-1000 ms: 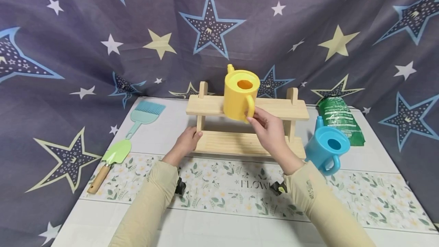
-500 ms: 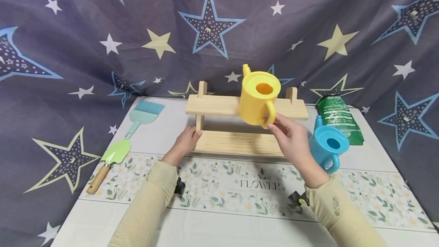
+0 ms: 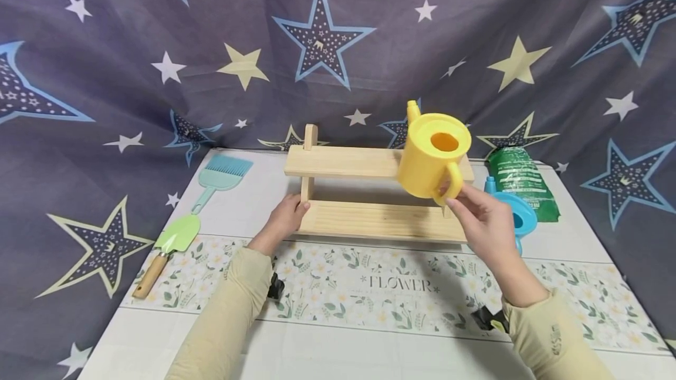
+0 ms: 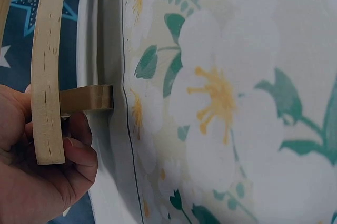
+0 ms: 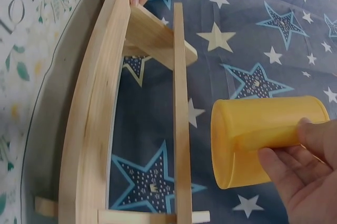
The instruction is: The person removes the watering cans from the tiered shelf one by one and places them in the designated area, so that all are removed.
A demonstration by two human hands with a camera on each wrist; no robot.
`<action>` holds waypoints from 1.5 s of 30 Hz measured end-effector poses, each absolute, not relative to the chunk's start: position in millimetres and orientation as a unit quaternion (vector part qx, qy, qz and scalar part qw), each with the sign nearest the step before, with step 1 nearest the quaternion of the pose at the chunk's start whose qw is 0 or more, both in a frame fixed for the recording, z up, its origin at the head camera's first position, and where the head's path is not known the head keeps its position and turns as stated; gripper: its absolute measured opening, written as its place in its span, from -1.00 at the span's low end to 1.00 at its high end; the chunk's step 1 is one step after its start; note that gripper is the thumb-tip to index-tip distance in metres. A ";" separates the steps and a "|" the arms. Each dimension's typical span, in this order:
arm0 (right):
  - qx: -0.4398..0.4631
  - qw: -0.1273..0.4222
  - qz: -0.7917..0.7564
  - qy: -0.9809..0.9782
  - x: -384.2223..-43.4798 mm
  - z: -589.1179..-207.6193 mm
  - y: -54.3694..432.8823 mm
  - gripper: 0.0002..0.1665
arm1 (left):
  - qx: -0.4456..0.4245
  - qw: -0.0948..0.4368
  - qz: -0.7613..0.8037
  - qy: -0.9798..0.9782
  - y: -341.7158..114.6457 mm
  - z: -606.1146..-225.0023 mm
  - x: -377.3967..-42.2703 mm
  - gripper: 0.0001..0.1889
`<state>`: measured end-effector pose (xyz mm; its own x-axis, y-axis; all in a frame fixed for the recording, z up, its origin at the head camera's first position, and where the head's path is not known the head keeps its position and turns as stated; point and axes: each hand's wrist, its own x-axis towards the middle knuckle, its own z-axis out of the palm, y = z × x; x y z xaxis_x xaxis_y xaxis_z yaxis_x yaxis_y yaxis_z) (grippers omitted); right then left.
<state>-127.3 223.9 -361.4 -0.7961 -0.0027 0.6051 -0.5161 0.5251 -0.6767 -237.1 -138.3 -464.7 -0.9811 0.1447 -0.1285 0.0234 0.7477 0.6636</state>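
My right hand (image 3: pixel 488 224) pinches the handle of a yellow watering can (image 3: pixel 428 163), held upright with its spout toward the back. In the head view the can overlaps the right end of the upper board (image 3: pixel 343 161) of a two-tier wooden shelf. A gap shows between can (image 5: pixel 226 124) and upper board (image 5: pixel 180 119) in the right wrist view. My left hand (image 3: pixel 285 216) grips the left end of the lower board (image 3: pixel 369 220); in the left wrist view its fingers curl around the board end (image 4: pixel 48 129). A blue watering can (image 3: pixel 523 216) stands partly hidden behind my right hand.
A green bag (image 3: pixel 520 183) lies at the back right. On the left are a light-blue hand broom (image 3: pixel 222 175) and a green trowel (image 3: pixel 179 233) with a wooden handle. A star-patterned curtain (image 3: pixel 317 110) hangs behind the table, which has a floral cloth (image 3: pixel 327 286).
My right hand has carried the yellow watering can rightward from the middle of the upper board to its right end, covering more of the blue can. My left hand stays at the shelf.
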 end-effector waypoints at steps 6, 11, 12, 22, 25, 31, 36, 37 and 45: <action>0.133 0.264 0.477 -0.828 -117.1 -361.5 238.9 -0.59 | 0.049 0.085 0.350 0.932 -138.1 -464.2 -236.4 -0.50; 0.102 0.272 0.467 -0.835 -110.5 -363.5 251.6 -0.57 | 0.049 0.088 0.350 0.931 -138.4 -461.0 -234.9 -0.50; 0.095 0.276 0.465 -0.836 -108.8 -363.9 254.3 -0.56 | 0.049 0.088 0.349 0.932 -138.4 -460.9 -235.1 -0.50; 0.033 0.289 0.447 -0.846 -90.1 -368.4 281.2 -0.54 | 0.043 0.099 0.351 0.930 -138.9 -459.2 -235.4 -0.49; 0.008 0.291 0.439 -0.850 -85.5 -370.1 289.3 -0.55 | 0.043 0.099 0.352 0.930 -139.0 -459.2 -235.8 -0.49; -0.044 0.298 0.422 -0.855 -78.0 -372.5 306.1 -0.56 | 0.049 0.096 0.350 0.931 -139.5 -458.4 -236.1 -0.50; -0.080 0.308 0.428 -0.846 -73.3 -373.2 319.6 -0.56 | 0.046 0.099 0.354 0.929 -140.0 -457.8 -235.2 -0.49; -0.093 0.307 0.426 -0.846 -71.8 -372.9 322.2 -0.55 | 0.046 0.100 0.356 0.928 -139.8 -457.8 -235.1 -0.49; -0.120 0.331 0.412 -0.841 -62.9 -376.7 343.6 -0.55 | 0.051 0.099 0.355 0.928 -137.9 -459.0 -234.7 -0.48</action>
<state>-62.9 343.6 -376.7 -0.7521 0.4739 0.4580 -0.0711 0.6326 -0.7712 -234.7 -137.9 -459.0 -0.9751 0.1648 -0.1482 0.0240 0.7431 0.6688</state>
